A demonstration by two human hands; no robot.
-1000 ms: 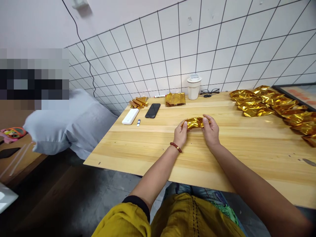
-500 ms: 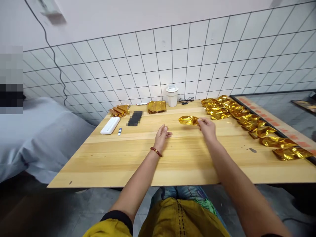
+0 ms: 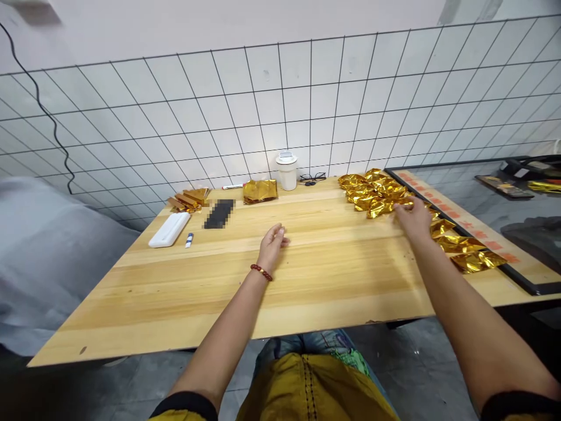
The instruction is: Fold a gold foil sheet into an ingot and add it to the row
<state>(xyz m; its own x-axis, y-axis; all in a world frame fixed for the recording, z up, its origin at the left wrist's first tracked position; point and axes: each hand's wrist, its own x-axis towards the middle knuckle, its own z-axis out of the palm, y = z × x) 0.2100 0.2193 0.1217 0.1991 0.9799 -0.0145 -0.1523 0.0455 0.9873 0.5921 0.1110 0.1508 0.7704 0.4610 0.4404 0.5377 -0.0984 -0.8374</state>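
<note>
My left hand, with a red bead bracelet at the wrist, rests on the wooden table near its middle. Its fingers are loosely apart and hold nothing. My right hand is stretched out to the far right, fingertips pinched on the edge of a crumpled gold foil piece. That piece lies against a long row of similar gold foil pieces running along the table's right side.
A white lidded cup, glasses, a flat stack of gold foil, folded gold strips, a white power bank, a small tube and a phone line the far side. A framed board borders the right edge.
My left hand let go of the foil piece and settled on the table. My right hand carried the piece right to the row of gold pieces. The view swung right.
</note>
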